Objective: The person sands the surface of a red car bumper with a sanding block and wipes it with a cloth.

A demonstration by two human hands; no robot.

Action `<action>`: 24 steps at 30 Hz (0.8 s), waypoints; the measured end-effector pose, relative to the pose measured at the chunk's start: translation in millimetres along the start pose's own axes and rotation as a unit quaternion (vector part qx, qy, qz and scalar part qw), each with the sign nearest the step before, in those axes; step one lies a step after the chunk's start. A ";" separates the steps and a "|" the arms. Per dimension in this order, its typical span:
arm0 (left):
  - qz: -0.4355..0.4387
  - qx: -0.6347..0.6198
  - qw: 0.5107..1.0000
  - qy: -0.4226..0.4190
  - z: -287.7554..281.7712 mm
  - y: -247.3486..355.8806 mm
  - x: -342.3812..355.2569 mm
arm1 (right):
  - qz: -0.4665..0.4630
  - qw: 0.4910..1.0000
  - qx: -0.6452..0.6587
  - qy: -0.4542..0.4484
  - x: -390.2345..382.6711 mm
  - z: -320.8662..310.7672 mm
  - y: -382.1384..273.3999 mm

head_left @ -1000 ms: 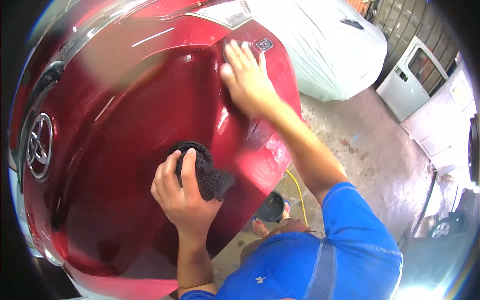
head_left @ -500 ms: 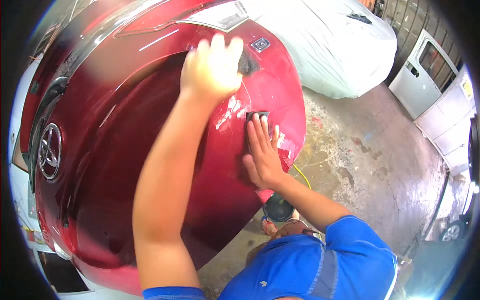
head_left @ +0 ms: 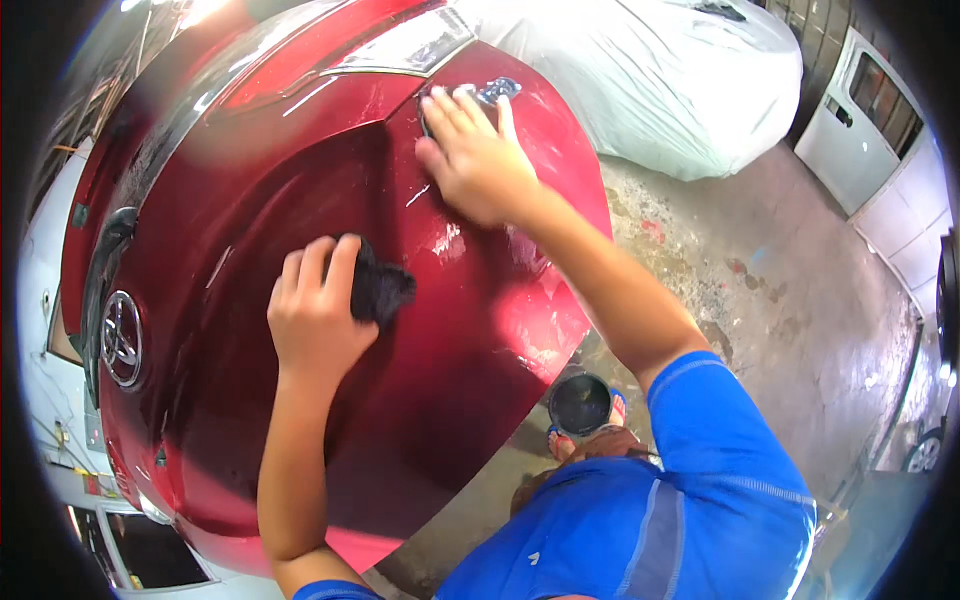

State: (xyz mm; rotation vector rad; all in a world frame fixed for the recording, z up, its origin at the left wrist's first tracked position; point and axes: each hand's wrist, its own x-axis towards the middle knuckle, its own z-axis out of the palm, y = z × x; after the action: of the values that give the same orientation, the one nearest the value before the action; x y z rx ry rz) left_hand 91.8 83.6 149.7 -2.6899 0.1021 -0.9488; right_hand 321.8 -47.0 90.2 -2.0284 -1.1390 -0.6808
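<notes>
A wet, glossy red car panel [head_left: 440, 400] lies under both hands. My left hand [head_left: 315, 305] is closed around a bunched black cloth [head_left: 380, 290], above the dark recessed part of the panel. Farther off and to the right, my right hand [head_left: 475, 160] lies on the rounded corner below the clear lamp [head_left: 410, 45]. Its fingers press on a dark sheet that looks like sandpaper [head_left: 424, 108], mostly hidden under them. Just past these fingers sits a small chrome badge [head_left: 500, 90], wet and shiny.
A round chrome emblem [head_left: 123, 338] is on the panel at left. A black bucket [head_left: 580, 402] stands on the concrete floor [head_left: 740, 300] by my feet. Beyond the panel is a car under a pale cover [head_left: 690, 90]. A loose white door [head_left: 850, 120] leans at far right.
My left hand has come back toward me and left with the black cloth. My right hand has slid away from me and left, up to the badge. The view has shifted slightly.
</notes>
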 end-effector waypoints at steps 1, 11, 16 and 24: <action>-0.005 0.000 1.000 0.010 -3.3 -0.1 -13.9 | 0.009 1.000 0.004 -0.001 -0.1 3.0 -9.0; -0.028 -0.042 0.997 0.053 7.5 2.7 -34.1 | 0.008 0.999 -0.032 0.005 -16.0 11.2 -47.7; -0.014 -0.040 0.998 0.049 6.3 4.8 -31.6 | 0.078 0.992 -0.081 -0.062 20.0 2.3 -31.4; -0.021 -0.056 0.997 0.044 9.1 5.2 -36.3 | 0.161 0.980 -0.055 -0.105 39.9 0.9 -51.7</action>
State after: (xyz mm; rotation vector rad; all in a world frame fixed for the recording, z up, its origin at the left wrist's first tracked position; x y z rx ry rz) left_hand 69.3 86.7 119.5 -2.7625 0.1219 -1.1052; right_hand 295.7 -7.2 135.0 -2.3541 -0.8709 -0.3795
